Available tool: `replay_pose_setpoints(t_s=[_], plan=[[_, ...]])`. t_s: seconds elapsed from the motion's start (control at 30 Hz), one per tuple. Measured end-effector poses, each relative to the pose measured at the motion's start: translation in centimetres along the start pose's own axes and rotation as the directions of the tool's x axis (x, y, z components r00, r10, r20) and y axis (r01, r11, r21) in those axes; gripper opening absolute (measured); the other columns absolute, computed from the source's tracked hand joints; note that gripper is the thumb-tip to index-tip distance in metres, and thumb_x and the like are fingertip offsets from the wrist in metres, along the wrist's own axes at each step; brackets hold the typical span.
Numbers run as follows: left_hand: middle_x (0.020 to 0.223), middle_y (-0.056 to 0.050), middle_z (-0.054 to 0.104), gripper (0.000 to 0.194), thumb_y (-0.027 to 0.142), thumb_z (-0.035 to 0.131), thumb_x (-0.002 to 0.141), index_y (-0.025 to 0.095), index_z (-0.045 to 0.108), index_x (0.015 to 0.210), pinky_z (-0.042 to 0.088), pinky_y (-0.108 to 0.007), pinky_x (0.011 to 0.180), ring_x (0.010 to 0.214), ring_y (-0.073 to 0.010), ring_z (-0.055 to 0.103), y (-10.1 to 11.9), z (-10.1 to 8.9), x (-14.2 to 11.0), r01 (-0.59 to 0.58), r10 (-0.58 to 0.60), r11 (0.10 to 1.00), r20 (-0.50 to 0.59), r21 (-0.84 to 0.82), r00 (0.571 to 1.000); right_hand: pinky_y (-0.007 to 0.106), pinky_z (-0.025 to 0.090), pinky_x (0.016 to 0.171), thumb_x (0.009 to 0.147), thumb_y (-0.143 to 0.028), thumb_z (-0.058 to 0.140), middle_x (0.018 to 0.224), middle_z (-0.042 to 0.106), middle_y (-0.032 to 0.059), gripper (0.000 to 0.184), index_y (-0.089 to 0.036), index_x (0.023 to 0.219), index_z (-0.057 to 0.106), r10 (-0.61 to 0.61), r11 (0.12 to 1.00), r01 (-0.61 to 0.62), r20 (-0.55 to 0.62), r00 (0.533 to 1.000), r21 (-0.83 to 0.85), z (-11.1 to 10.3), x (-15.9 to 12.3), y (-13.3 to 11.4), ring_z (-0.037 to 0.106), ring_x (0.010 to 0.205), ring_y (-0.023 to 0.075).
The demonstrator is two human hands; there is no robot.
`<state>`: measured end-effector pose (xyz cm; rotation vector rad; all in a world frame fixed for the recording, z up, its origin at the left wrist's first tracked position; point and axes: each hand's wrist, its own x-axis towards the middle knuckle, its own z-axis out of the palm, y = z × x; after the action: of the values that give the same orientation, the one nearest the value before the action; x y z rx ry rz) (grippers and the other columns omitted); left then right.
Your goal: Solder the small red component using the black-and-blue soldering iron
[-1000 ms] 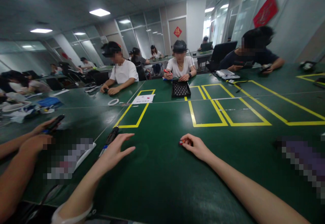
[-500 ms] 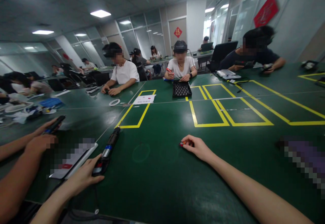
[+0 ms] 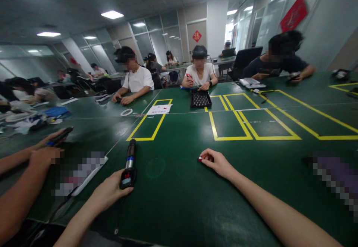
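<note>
The lower end of a black cylindrical tool (image 3: 130,161) is gripped by the left hand (image 3: 112,189), with the thumb laid along the near side; blue and silver bands are seen around the tool's middle, and its far end is pointed away from the body, toward a yellow-taped outline (image 3: 153,139). A small red object (image 3: 200,158) is pinched between the thumb and curled fingers of the right hand (image 3: 215,162); it is partly hidden by the fingers, and its exact form cannot be told. Both hands are held at the near half of a green table (image 3: 179,209), well apart; between them, faint round marks (image 3: 155,168) are seen on the surface.

To the left of the left hand, a blurred, pale flat item (image 3: 89,172) is laid at a slant; beyond it, a dark device (image 3: 60,137) is held in the hands of a neighbouring person. At the right edge, a purple item (image 3: 335,176) is obscured by pixelation.

Farther out, a white sheet (image 3: 160,109) is laid across the left taped outline, and a white ring (image 3: 126,112) is placed to its left; a black tray (image 3: 200,99) filled with small pieces is set before a seated person (image 3: 200,71) across the table, by whom a red-handled tool (image 3: 189,77) is held.
</note>
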<state>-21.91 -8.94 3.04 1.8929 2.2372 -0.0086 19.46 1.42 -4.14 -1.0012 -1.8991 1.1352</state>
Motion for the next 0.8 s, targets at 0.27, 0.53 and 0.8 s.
replay_pose_setpoints(t_s=[0.27, 0.53, 0.8], plan=[[0.124, -0.011, 0.057, 0.068, 0.045, 0.061, 0.069, 0.020, 0.044, 0.130, 0.047, -0.035, 0.085, 0.103, -0.0269, 0.061, 8.9, 0.6, 0.9, -0.123, 0.119, 0.992, 0.086, 0.037, 0.989, 0.023, 0.041, 0.061, 0.081, -0.020, 0.061, 0.075, 0.058, 0.0000, 0.014, -0.016, 0.094, 0.062, -0.032, 0.999, 0.030, -0.039, 0.999, -0.045, 0.1, 0.2, 0.4, 0.053, 0.066, 0.0122], [0.109, -0.009, 0.062, 0.063, 0.048, 0.065, 0.067, 0.021, 0.049, 0.121, 0.047, -0.034, 0.078, 0.095, -0.0265, 0.063, 18.4, 1.2, 2.2, -0.302, 0.295, 0.949, 0.078, 0.092, 0.952, 0.022, 0.041, 0.060, 0.080, -0.017, 0.061, 0.075, 0.058, -0.0011, 0.016, -0.016, 0.096, 0.059, -0.048, 0.999, 0.047, -0.063, 0.997, -0.022, 0.2, 0.2, 0.2, 0.054, 0.066, 0.0119], [0.107, -0.011, 0.061, 0.057, 0.050, 0.064, 0.068, 0.019, 0.051, 0.114, 0.048, -0.034, 0.075, 0.094, -0.0274, 0.063, 23.7, 1.9, 3.9, -0.403, 0.399, 0.908, 0.061, 0.113, 0.915, 0.023, 0.041, 0.062, 0.079, -0.013, 0.061, 0.076, 0.057, -0.0011, 0.013, -0.017, 0.091, 0.058, -0.102, 0.989, 0.088, -0.121, 0.987, -0.118, 0.3, 0.5, 0.6, 0.054, 0.068, 0.0127]])
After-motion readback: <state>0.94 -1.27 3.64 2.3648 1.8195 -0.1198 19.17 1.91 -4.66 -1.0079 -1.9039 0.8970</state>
